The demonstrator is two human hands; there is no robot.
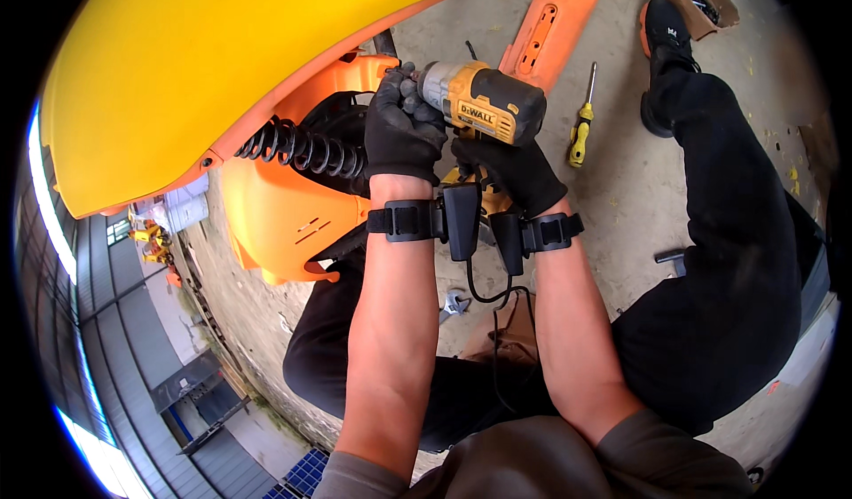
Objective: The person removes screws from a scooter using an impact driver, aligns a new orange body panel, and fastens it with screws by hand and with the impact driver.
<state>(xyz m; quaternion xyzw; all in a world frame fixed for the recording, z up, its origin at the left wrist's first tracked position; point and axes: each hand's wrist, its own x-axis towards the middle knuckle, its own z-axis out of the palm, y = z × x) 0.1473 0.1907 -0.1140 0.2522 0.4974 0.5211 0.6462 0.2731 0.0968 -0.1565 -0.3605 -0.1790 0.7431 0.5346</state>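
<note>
A yellow-and-black power driver [484, 101] lies level above the floor [635, 224], its nose toward the orange bodywork [344, 77] under a large yellow panel [222, 64]. The gloved right hand [519, 175] is closed around its handle; the gloved left hand [404, 130] curls its fingers beside the nose, whether gripping anything I cannot tell. Near the left hand is a black coil spring [306, 148]; right of the driver, a yellow-handled screwdriver [579, 135] lies on the floor.

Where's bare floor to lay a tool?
Floor: bare between yellow screwdriver and the black trouser leg right of it; also between orange panel and black shoe. Crowded: around the power driver, left hand, right hand and coil spring.
</note>
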